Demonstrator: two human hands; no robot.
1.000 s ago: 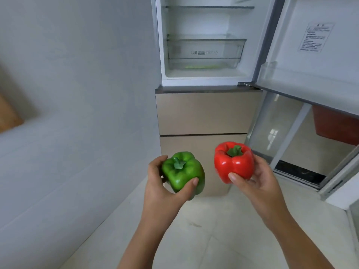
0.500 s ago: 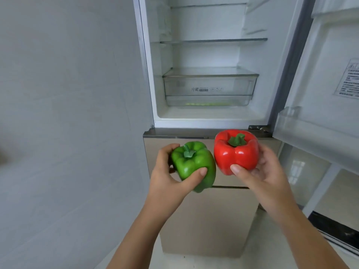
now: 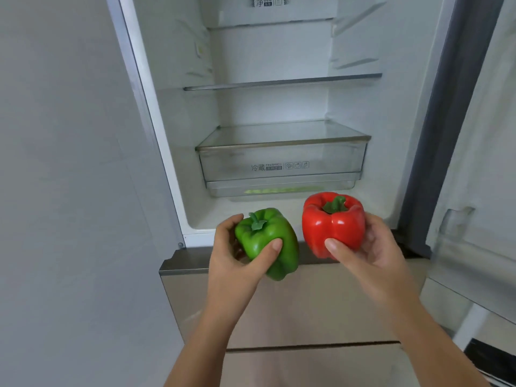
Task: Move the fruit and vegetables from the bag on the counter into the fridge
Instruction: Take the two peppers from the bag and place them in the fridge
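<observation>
Two peppers at lower centre of the frame: one green pepper [image 3: 266, 241], one red pepper [image 3: 333, 223]. Two hands: left hand [image 3: 237, 263], right hand [image 3: 374, 255]. One fridge [image 3: 173, 169], door open. Inside: one glass shelf [image 3: 282, 82] at upper centre, one clear drawer [image 3: 282, 160] mid-frame.

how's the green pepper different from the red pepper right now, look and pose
The green pepper is green and tilted, its stem leaning up and left; the red pepper is red and upright, stem pointing up. The green one sits in the left hand, lower in view; the red one sits in the right hand, higher and nearer the crisper drawer. Both are glossy, whole and held before the open fridge.
</observation>
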